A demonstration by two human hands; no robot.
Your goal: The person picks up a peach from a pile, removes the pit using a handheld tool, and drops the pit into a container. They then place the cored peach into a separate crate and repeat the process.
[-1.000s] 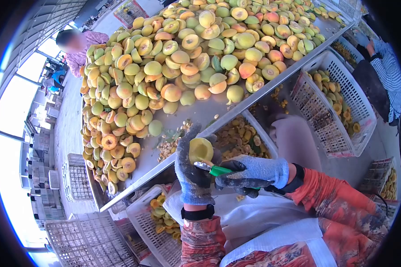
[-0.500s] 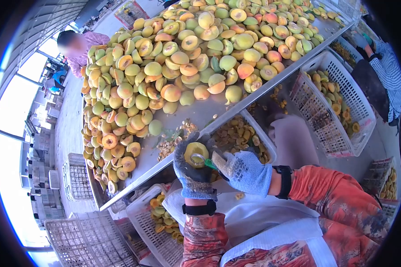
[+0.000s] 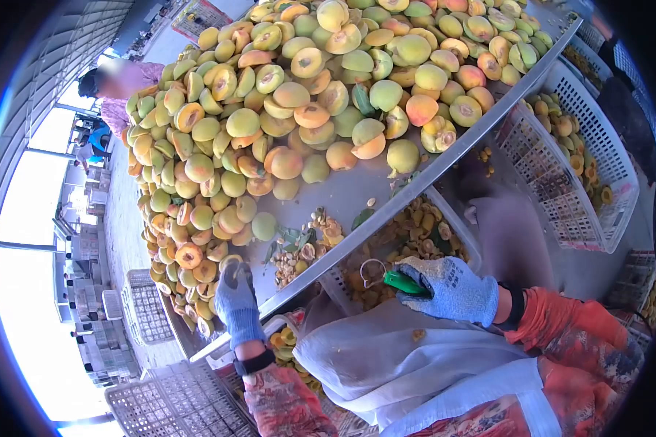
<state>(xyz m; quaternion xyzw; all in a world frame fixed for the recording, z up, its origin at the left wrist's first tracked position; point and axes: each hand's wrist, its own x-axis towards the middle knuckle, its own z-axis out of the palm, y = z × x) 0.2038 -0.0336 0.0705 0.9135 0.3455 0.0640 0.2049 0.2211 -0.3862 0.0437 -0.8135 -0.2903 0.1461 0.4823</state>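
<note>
My left hand (image 3: 238,300), in a blue knit glove with a dark coated palm, reaches over the table's near edge to the fruit pile. Its fingers close on a yellow peach half (image 3: 231,259), mostly hidden behind them. In my right hand (image 3: 450,290), gloved the same way, is a pitting tool with a green handle (image 3: 407,283) and a thin metal ring (image 3: 372,272). The ring points left, with nothing in it, above a crate of fruit pieces. Halved peaches (image 3: 291,95) lie heaped on the metal table (image 3: 306,195).
Pits and leaves (image 3: 302,251) lie near the table's raised metal edge (image 3: 386,209). A white crate (image 3: 598,146) holding fruit halves stands at right. Crates (image 3: 175,404) stand at lower left, beside fruit pieces (image 3: 284,342). Another person (image 3: 120,91) is across the table.
My left hand has left the tool and moved left to the pile; the fruit half it cupped is gone from it. My right hand has moved right with the pitting tool. The view has shifted.
</note>
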